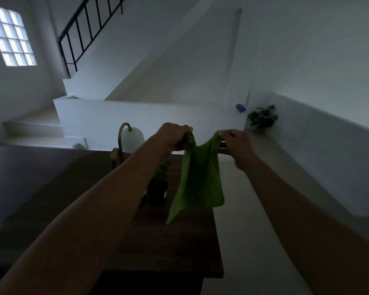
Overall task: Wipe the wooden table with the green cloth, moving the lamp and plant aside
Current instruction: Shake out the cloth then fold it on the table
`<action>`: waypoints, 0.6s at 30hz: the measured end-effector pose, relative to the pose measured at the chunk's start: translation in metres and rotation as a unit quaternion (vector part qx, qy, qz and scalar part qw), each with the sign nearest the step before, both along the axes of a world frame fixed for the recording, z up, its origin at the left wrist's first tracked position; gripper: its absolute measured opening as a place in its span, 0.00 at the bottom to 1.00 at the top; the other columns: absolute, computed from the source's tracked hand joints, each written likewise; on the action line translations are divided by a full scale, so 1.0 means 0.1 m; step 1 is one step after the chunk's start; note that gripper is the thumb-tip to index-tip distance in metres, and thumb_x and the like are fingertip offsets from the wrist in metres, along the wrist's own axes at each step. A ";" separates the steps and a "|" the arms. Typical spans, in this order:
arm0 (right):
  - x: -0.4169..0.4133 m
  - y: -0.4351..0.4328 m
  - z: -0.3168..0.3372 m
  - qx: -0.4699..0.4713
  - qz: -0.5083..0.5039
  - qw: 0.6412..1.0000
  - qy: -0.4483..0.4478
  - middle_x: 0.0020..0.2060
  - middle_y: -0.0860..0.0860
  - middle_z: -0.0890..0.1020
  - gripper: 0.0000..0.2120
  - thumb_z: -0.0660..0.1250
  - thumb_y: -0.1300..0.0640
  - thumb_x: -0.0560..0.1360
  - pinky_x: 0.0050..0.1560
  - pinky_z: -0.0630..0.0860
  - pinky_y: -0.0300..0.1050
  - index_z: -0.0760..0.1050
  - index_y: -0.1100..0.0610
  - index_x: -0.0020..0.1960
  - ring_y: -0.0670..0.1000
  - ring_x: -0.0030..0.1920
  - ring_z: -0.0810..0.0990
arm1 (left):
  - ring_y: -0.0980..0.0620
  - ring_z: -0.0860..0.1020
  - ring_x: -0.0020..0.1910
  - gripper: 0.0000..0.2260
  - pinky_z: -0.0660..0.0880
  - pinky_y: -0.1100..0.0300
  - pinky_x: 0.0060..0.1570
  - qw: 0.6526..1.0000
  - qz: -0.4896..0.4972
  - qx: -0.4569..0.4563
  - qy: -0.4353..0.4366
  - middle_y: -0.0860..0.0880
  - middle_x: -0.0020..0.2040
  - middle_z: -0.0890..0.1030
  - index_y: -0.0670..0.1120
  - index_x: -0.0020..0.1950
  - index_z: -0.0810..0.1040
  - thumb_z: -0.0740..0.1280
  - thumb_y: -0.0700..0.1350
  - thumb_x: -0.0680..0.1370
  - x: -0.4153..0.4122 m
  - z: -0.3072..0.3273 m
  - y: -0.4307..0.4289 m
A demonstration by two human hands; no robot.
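gripping the green cloth (197,179) in both pinched hands, left hand (175,136) and right hand (235,143), you should fold it flat, seemingly before wiping the wooden table (168,241).

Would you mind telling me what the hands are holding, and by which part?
Both the left hand and right hand pinch the green cloth at its top edge; it hangs down above the table.
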State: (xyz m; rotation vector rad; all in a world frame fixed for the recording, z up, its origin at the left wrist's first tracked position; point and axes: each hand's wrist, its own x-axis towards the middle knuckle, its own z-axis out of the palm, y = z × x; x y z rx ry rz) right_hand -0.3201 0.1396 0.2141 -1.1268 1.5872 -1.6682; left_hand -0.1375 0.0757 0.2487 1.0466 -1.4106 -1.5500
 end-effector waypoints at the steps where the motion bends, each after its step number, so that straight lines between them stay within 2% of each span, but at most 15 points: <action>1: 0.11 0.00 -0.01 -0.016 0.004 1.000 0.001 0.39 0.60 0.84 0.06 0.66 0.61 0.77 0.43 0.82 0.53 0.81 0.59 0.43 0.60 0.41 0.85 | 0.49 0.79 0.30 0.07 0.77 0.59 0.30 1.000 0.003 0.005 -0.016 0.41 0.35 0.79 0.36 0.46 0.78 0.71 0.40 0.76 -0.07 -0.01 0.05; 4: 0.39 -0.02 -0.09 -0.061 -0.003 0.997 0.057 0.37 0.56 0.85 0.08 0.67 0.58 0.75 0.42 0.83 0.55 0.83 0.53 0.40 0.57 0.39 0.85 | 0.50 0.79 0.30 0.12 0.77 0.61 0.27 0.998 0.037 0.011 -0.050 0.41 0.36 0.81 0.35 0.49 0.78 0.70 0.44 0.76 -0.20 -0.07 0.12; 7: 0.51 -0.05 -0.19 -0.085 -0.044 0.978 0.183 0.39 0.49 0.86 0.08 0.67 0.53 0.76 0.45 0.82 0.57 0.85 0.53 0.46 0.50 0.40 0.84 | 0.49 0.81 0.32 0.11 0.77 0.61 0.27 0.997 0.059 0.018 -0.045 0.40 0.41 0.82 0.37 0.48 0.79 0.71 0.45 0.76 -0.26 -0.14 0.12; 10: 0.55 -0.02 -0.22 -0.104 -0.078 0.954 0.269 0.40 0.51 0.86 0.10 0.65 0.55 0.78 0.46 0.80 0.49 0.84 0.56 0.50 0.45 0.38 0.82 | 0.48 0.82 0.35 0.11 0.75 0.61 0.27 0.997 0.065 0.027 -0.030 0.39 0.42 0.82 0.36 0.48 0.78 0.72 0.45 0.75 -0.21 -0.20 0.09; 12: 0.58 0.03 -0.23 -0.124 -0.071 0.944 0.297 0.42 0.52 0.86 0.10 0.65 0.56 0.79 0.45 0.79 0.44 0.84 0.56 0.52 0.43 0.39 0.81 | 0.44 0.83 0.43 0.14 0.77 0.59 0.33 0.996 0.072 0.016 -0.041 0.38 0.47 0.82 0.36 0.52 0.79 0.72 0.45 0.75 -0.17 -0.22 0.07; 14: 0.59 0.04 -0.27 -0.135 -0.055 0.942 0.302 0.45 0.51 0.86 0.09 0.66 0.55 0.78 0.46 0.79 0.40 0.83 0.55 0.54 0.43 0.41 0.81 | 0.45 0.82 0.44 0.15 0.78 0.57 0.39 0.995 0.080 0.013 -0.057 0.39 0.49 0.82 0.36 0.54 0.79 0.73 0.47 0.74 -0.14 -0.22 0.06; 16: 0.60 0.04 -0.31 -0.135 -0.033 0.945 0.295 0.47 0.49 0.86 0.10 0.69 0.54 0.77 0.47 0.78 0.35 0.82 0.54 0.56 0.43 0.44 0.82 | 0.48 0.79 0.40 0.16 0.76 0.58 0.38 0.994 0.083 0.010 -0.075 0.42 0.46 0.81 0.38 0.54 0.79 0.72 0.48 0.74 -0.11 -0.21 0.06; 18: 0.59 0.02 -0.33 -0.131 -0.022 0.944 0.302 0.48 0.49 0.85 0.11 0.70 0.56 0.75 0.45 0.75 0.29 0.82 0.55 0.57 0.43 0.44 0.81 | 0.49 0.78 0.41 0.16 0.74 0.59 0.35 0.992 0.082 0.006 -0.092 0.43 0.48 0.80 0.39 0.55 0.79 0.72 0.49 0.74 -0.08 -0.21 0.06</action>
